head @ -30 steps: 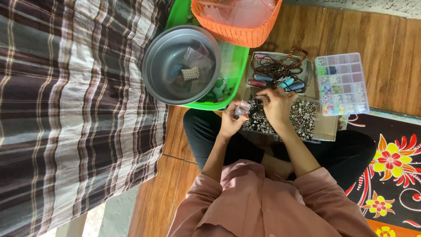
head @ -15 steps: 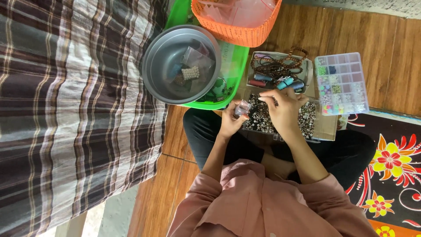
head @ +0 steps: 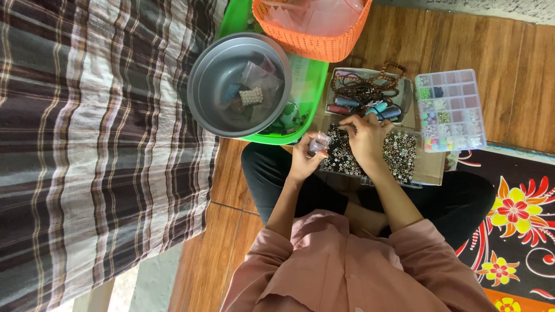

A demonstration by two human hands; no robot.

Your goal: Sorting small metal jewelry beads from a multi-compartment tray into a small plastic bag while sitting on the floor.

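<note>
Our left hand pinching a small clear packet, our right hand fingers closed on glossy round beads, grey metal bowl at ten o'clock.

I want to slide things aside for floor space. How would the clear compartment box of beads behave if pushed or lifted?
The clear compartment box looks like stiff, thin plastic, so it would probably slide easily on the smooth wooden floor. Its cells hold only small beads, so it is likely light. Whether a lid is on cannot be told; tilting could spill them.

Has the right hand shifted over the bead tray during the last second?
Yes. The right hand has edged toward the spool box, its fingertips now at the bead tray edge.
</note>
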